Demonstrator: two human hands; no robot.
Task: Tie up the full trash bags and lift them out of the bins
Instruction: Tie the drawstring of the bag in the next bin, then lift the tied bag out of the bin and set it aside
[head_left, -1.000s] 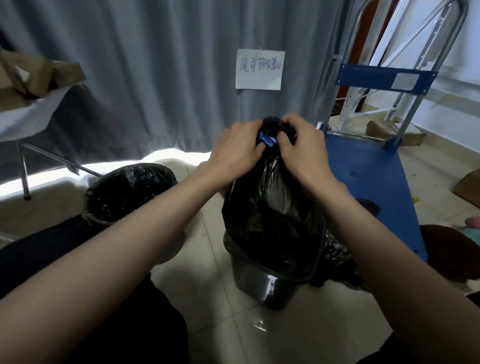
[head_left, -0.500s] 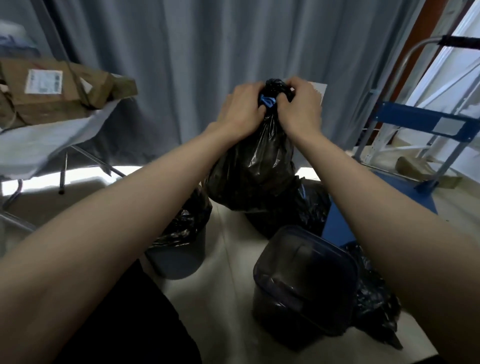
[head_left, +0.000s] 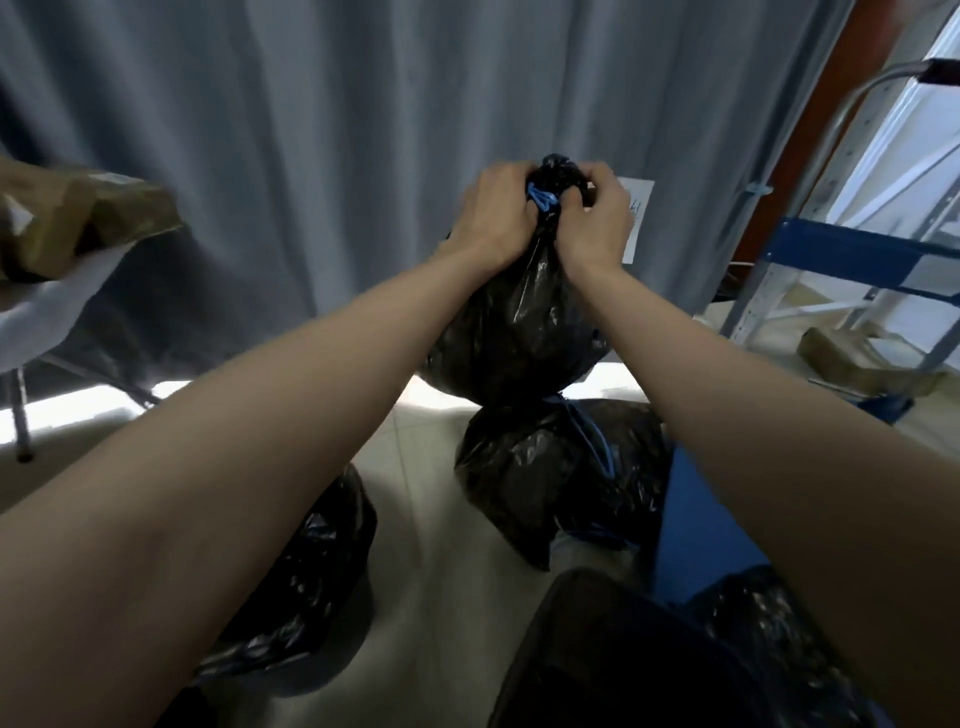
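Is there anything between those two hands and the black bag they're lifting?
Nothing visible. The left hand and right hand both grip the gathered neck of the black plastic trash bag directly, by its blue drawstring.

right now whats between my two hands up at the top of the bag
In the head view, the gathered neck of the black trash bag with its blue drawstring sits between the left hand and right hand; both grip it.

Black trash bag (head_left: 519, 332): thin glossy plastic, creased. Grey curtain (head_left: 322, 156): matt cloth, soft folds. Pale floor tiles (head_left: 431, 545): smooth, slightly glossy. Silver cart handle (head_left: 831, 135): smooth metal tube.
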